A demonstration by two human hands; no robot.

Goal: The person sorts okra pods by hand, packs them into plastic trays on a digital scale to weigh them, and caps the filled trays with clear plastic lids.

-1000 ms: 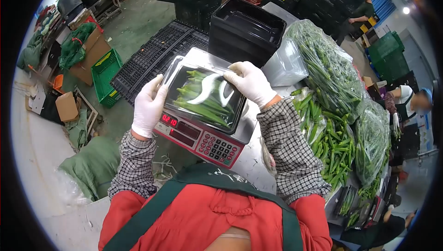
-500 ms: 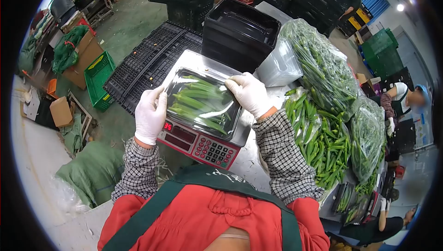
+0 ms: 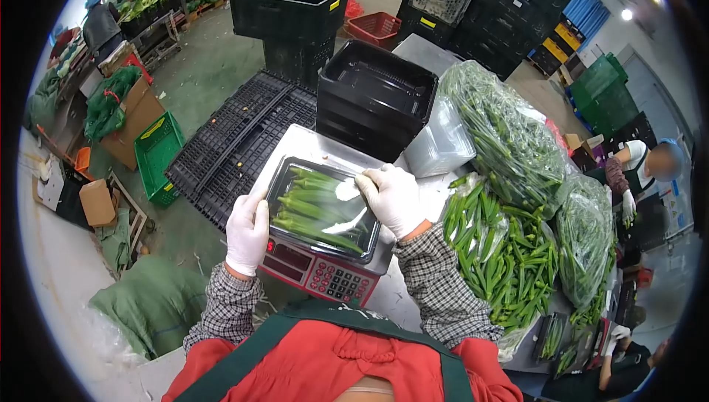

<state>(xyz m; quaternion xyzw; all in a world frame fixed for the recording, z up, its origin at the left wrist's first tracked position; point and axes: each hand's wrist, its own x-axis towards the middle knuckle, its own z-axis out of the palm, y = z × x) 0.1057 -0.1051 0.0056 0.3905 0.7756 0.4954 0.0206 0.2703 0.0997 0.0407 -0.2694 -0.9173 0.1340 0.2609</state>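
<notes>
A black tray of okra point(image 3: 314, 214) under a clear lid lies over the plate of a red and silver digital scale point(image 3: 332, 282). My left hand point(image 3: 247, 232), in a white glove, grips the tray's left edge, thumb on the rim. Gloved too, my right hand point(image 3: 395, 201) is closed on the upper right edge, its fingers bent over the lid. Glare hides part of the lid. Just behind the scale stands a stack of empty black trays point(image 3: 377, 110), with a stack of clear plastic lids point(image 3: 442, 142) beside it.
Loose okra point(image 3: 509, 262) is heaped on the right of the table, by large clear bags of okra point(image 3: 502, 132). Black slatted crates point(image 3: 236, 143) and a green crate point(image 3: 157, 158) stand left. Co-workers point(image 3: 641, 169) are at the right, with filled trays point(image 3: 552, 337) near one.
My view has tilted up, so tray and scale sit lower in it. Both my hands keep hold of the tray; the right fingers are bent further over the lid.
</notes>
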